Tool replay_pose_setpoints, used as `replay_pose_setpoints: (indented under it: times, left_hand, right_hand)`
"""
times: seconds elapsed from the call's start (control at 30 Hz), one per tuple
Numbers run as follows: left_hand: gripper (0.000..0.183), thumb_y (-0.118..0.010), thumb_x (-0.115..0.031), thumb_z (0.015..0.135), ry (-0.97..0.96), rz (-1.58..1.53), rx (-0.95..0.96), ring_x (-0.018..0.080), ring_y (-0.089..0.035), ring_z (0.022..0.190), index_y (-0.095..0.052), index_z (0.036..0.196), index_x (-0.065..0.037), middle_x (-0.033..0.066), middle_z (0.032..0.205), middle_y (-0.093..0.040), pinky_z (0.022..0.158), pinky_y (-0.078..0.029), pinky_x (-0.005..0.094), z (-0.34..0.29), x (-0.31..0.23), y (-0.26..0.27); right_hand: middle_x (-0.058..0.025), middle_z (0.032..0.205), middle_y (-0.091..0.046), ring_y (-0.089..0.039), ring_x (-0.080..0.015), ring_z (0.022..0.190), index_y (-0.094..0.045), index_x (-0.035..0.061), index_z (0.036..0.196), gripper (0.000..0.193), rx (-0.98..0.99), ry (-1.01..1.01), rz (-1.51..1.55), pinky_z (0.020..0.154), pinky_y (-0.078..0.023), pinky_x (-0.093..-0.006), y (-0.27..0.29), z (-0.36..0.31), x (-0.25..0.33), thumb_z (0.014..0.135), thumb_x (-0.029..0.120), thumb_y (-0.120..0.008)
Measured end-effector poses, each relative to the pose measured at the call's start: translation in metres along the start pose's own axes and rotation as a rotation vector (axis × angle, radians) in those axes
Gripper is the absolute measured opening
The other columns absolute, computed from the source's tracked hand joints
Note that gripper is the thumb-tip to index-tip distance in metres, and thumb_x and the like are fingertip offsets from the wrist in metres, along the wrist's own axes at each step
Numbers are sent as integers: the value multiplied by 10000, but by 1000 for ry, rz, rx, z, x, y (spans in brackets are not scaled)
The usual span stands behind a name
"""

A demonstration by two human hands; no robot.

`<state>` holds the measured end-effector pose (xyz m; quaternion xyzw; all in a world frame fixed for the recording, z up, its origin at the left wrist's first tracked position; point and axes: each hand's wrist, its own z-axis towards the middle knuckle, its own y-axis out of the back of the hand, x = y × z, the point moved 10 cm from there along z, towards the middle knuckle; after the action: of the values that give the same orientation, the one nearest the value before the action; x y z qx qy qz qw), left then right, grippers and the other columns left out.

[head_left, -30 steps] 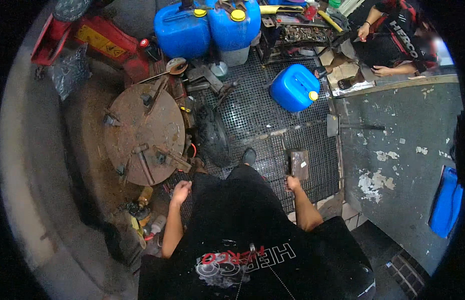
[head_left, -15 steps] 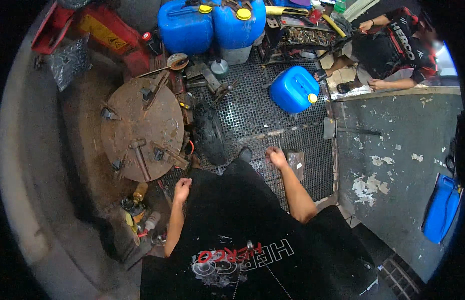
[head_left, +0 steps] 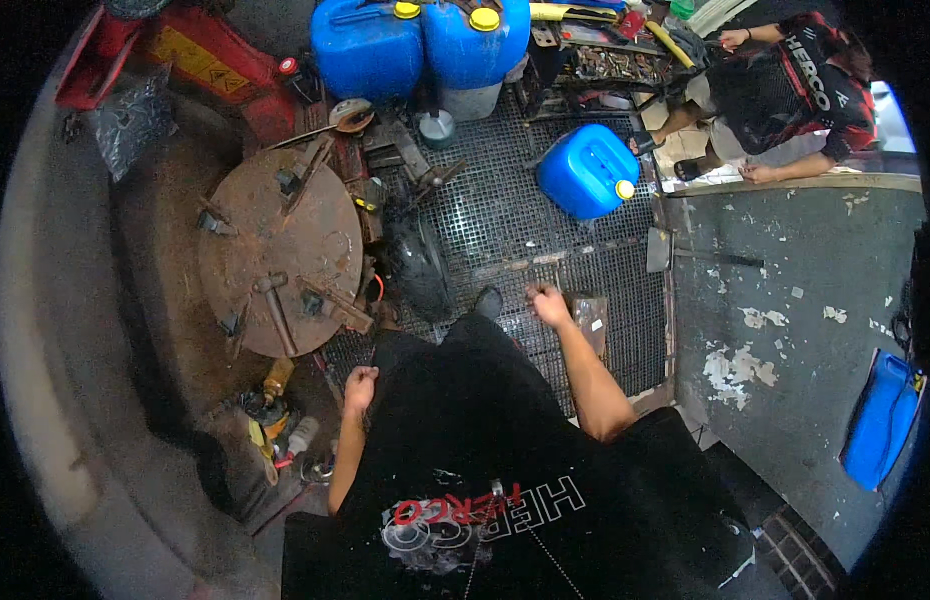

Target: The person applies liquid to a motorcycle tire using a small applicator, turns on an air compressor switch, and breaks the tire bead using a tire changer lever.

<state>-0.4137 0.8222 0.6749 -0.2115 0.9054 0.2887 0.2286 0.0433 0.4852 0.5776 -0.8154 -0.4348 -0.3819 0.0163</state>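
My left hand (head_left: 361, 388) hangs beside my left thigh with its fingers curled in, and nothing shows in it. Over the floor on the other side, my right hand (head_left: 548, 304) is loosely closed too, with no object visible. A round rusty turntable (head_left: 235, 235) with several clamps stands to my left. On it lies a hammer (head_left: 276, 315), nearest to my left hand but apart from it. A dark tire (head_left: 420, 265) is between the turntable and my feet. Beside my right hand, a flat brownish block (head_left: 589, 318) rests on the floor grating.
Two large blue jugs (head_left: 370, 50) stand at the back, with a smaller blue jug (head_left: 588, 172) on the grating (head_left: 485, 220). A person (head_left: 785, 95) sits at the far right behind a peeling grey wall (head_left: 785, 270). Bottles (head_left: 303, 437) cluster at lower left.
The view has shifted slightly, so the surroundings sit a little higher. My right hand has moved slightly forward and left. The other person's head has tilted a bit.
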Motion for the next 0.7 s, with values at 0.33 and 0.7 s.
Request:
replay_pose_setpoints:
  times: [0.33, 0.7]
  left_hand:
    - [331, -804, -322, 918, -146, 174, 20, 202, -656, 841, -706, 1052, -36, 69, 913, -705, 795, -537, 388, 35, -36, -51]
    - [1264, -893, -591, 735, 114, 382, -51, 470, -414, 1470, -221, 1654, -41, 278, 1626, -366, 1228, -363, 542, 213, -86, -193]
  right_hand:
    - [-265, 1136, -734, -727, -339, 1039, -690, -41, 1228, 447, 86, 167, -295, 917, -558, -427, -60, -26, 160, 942, 301, -723]
    - [-236, 1242, -637, -652, -402, 1113, -628, -14, 1294, 417, -374, 566, -1101, 886, -610, -471, -164, 131, 366, 951, 217, -678]
